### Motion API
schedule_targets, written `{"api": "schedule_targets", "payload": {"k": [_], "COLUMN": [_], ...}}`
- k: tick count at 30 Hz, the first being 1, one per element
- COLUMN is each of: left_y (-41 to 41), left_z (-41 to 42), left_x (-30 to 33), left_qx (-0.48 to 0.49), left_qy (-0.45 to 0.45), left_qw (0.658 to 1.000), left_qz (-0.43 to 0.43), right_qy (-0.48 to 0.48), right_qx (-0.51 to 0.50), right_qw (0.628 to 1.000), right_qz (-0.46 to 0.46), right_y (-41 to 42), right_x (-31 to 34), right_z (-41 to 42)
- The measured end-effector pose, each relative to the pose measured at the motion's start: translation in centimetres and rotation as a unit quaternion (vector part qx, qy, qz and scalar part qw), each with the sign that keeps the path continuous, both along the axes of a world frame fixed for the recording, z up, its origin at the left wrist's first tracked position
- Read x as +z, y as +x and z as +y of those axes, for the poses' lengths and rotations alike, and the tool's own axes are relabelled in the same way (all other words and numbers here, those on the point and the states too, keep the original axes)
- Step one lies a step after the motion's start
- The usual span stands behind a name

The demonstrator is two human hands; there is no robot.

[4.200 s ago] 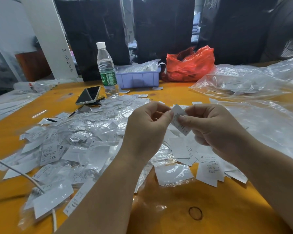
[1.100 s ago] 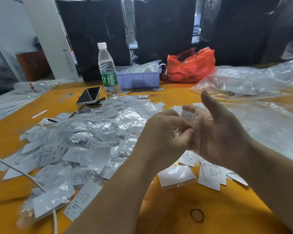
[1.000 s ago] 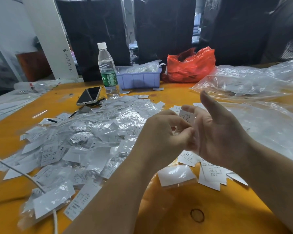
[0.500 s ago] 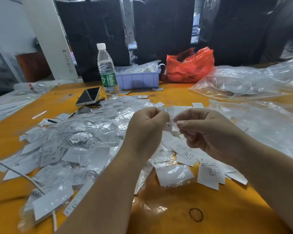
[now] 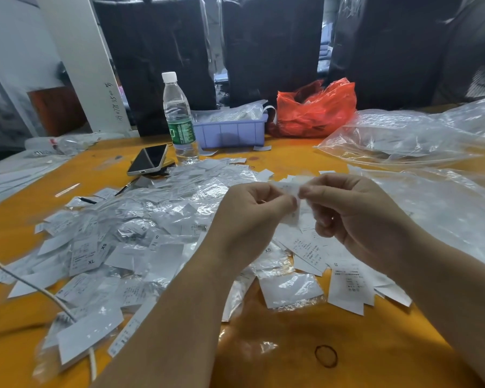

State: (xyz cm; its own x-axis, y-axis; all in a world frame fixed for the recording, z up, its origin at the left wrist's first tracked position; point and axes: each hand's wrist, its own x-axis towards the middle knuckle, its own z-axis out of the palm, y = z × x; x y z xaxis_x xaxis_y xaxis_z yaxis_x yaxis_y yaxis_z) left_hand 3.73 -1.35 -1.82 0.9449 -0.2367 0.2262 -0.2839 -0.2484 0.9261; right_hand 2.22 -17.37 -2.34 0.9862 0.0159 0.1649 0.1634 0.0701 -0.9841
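Note:
Both hands are raised above the orange table [image 5: 277,345]. My left hand [image 5: 252,217] and my right hand [image 5: 356,217] pinch the same small white label [image 5: 294,208] between thumbs and fingers, fingertips almost touching. The label hangs down between them, partly hidden by the fingers. Below and to the left spreads a heap of white size labels in clear sleeves [image 5: 129,236], marked XS, S, XL. A few loose printed labels [image 5: 347,284] lie under my right wrist.
A water bottle [image 5: 178,119], a phone [image 5: 149,161], a lilac bin [image 5: 230,133] and a red plastic bag [image 5: 317,110] stand at the back. Clear plastic bags [image 5: 420,141] cover the right side. A white cable [image 5: 39,289] crosses the left; a rubber band [image 5: 326,356] lies near the front.
A second ago my right hand was open with the thumb up while the left worked at a label on it. Now both hands pinch a label between them, slightly higher.

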Motion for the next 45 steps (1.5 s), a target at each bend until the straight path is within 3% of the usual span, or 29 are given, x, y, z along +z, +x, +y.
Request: {"api": "schedule_targets", "payload": {"k": [4,11,16,22,29,35,40,45], "left_y": [-0.31,-0.12,0.02,0.17,0.26,0.29,0.08,-0.05], "left_z": [-0.23,-0.13,-0.1,0.03,-0.09,0.27,0.09,-0.06], "left_x": [-0.04,-0.15,-0.22,-0.06,0.16,0.35,0.35,0.23], "left_qx": [-0.044,-0.054,-0.053,0.004,0.037,0.055,0.032,0.017], "left_qy": [0.012,-0.053,-0.038,-0.164,-0.212,-0.241,-0.238,-0.213], "left_qw": [0.999,0.996,0.998,0.984,0.972,0.968,0.971,0.977], "left_qz": [0.021,0.039,0.025,0.064,0.092,0.033,0.021,0.009], "right_qy": [0.061,0.014,0.01,0.049,0.094,0.044,-0.059,-0.064], "right_qx": [-0.028,-0.031,-0.006,0.043,0.01,0.083,0.069,0.063], "right_qw": [0.998,0.999,1.0,0.997,0.995,0.996,0.996,0.996], "right_qz": [-0.009,-0.019,0.005,0.052,0.013,0.006,-0.005,-0.021], "right_y": [0.12,-0.23,-0.3,-0.09,0.0,-0.08,-0.07,-0.25], "right_x": [0.23,0.33,0.42,0.15,0.58,0.44,-0.1,-0.09], "right_z": [-0.27,-0.06,0.17,0.22,-0.3,-0.33,-0.18,0.03]}}
